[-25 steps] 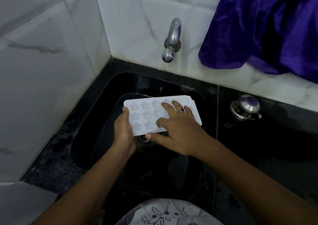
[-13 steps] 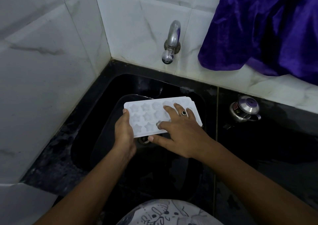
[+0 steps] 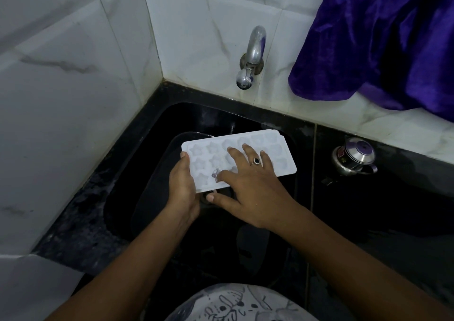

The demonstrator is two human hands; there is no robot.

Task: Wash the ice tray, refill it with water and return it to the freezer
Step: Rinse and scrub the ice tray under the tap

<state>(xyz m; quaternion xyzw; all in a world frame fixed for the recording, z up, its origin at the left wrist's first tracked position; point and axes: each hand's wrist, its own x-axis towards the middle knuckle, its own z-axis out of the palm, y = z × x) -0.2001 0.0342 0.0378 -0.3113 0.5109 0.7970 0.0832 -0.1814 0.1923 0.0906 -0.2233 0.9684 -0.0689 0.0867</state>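
Note:
A white ice tray (image 3: 280, 153) with star-shaped cells is held level over the black sink (image 3: 152, 148), below the wall tap (image 3: 253, 55). My left hand (image 3: 181, 188) grips the tray's left end, thumb on top. My right hand (image 3: 248, 180), wearing a ring, lies flat across the tray's middle with fingers spread on the cells. A small clear piece of ice (image 3: 215, 174) shows beside my right forefinger. No water runs from the tap.
A dark tub (image 3: 157, 198) sits inside the sink under the tray. A small steel pot with lid (image 3: 353, 158) stands on the black counter at the right. Purple cloth (image 3: 383, 40) hangs at the upper right. White tiled walls close the left and back.
My right hand's fingers have slid a little along the tray's cells. A clear bit of ice now shows near my forefinger. The tray stays in place.

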